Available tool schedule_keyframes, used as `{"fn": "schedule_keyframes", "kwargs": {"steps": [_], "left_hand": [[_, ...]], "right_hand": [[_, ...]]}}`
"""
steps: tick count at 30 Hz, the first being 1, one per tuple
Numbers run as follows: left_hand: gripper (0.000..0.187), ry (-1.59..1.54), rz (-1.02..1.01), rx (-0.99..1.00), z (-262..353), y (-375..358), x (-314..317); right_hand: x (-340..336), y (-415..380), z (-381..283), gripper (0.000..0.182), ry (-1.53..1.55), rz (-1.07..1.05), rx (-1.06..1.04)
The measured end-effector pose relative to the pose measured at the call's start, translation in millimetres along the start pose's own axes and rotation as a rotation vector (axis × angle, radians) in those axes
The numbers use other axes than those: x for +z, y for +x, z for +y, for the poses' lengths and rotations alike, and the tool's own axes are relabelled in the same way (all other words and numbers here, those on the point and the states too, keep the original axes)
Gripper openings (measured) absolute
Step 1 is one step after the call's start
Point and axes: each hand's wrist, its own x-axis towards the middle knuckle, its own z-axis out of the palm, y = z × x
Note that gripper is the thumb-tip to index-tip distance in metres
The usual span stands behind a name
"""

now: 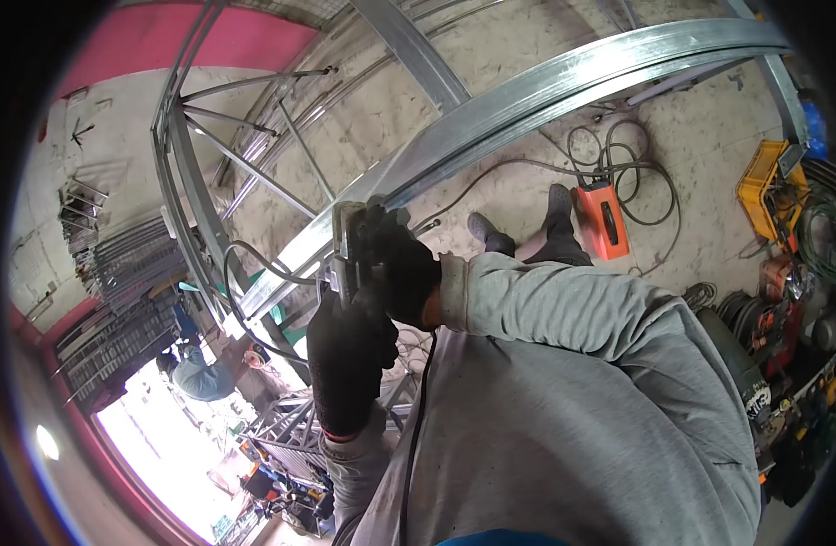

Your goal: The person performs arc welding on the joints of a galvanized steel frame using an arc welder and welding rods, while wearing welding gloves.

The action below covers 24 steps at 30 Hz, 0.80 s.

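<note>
Both hands wear dark gloves and meet at a grey metal piece (347, 246), possibly a tool or clamp, against the long silver metal beam (527, 91). My right hand (404, 264) is closed around its right side, with the fingers near the beam's edge. Just below, my left hand (350, 364) is wrapped round its lower end. Gloves hide much of the piece, so its exact form is unclear. A dark cable (241, 305) loops beside it on the left.
An orange box-shaped machine (602, 221) with coiled cable stands on the floor near my feet. A yellow crate (771, 191) and tools lie at the right. Metal frames rise at the left. Another person (200, 373) is at the lower left, by bright light.
</note>
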Motion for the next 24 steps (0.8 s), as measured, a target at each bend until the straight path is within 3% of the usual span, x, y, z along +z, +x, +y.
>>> {"fn": "schedule_keyframes", "kwargs": {"steps": [2,3,5,7,9,11,13,19,22,24], "left_hand": [[0.034,-0.055,0.020,-0.023,2,1,1],[0.031,0.088,0.009,0.001,7,3,3],[0.028,0.230,0.000,0.025,9,5,3],[0.023,0.455,-0.041,0.248,4,7,2],[0.021,0.458,-0.031,0.297,-3,9,0],[0.019,0.462,-0.020,0.345,-3,8,1],[0.018,0.369,-0.013,0.271,0,8,3],[0.020,0.365,-0.035,0.255,0,8,3],[0.021,0.333,-0.021,0.234,0,7,4],[0.021,0.295,-0.030,0.199,-1,7,3]], "right_hand": [[-17,4,-7,0.048,0.073,-0.110,0.104],[-24,6,-12,0.046,0.149,-0.220,0.213],[6,-11,7,0.050,0.087,-0.115,0.135],[-4,-6,2,0.054,0.026,-0.009,0.061],[-28,5,-8,0.060,-0.061,-0.396,0.208],[-16,-3,2,0.057,-0.026,-0.329,0.149],[-11,-4,6,0.054,0.008,-0.261,0.090],[-20,4,-4,0.042,-0.498,-0.384,-0.082],[-6,-1,1,0.039,-0.672,-0.320,-0.062],[20,-5,16,0.036,-1.088,-0.255,-0.149]]}}
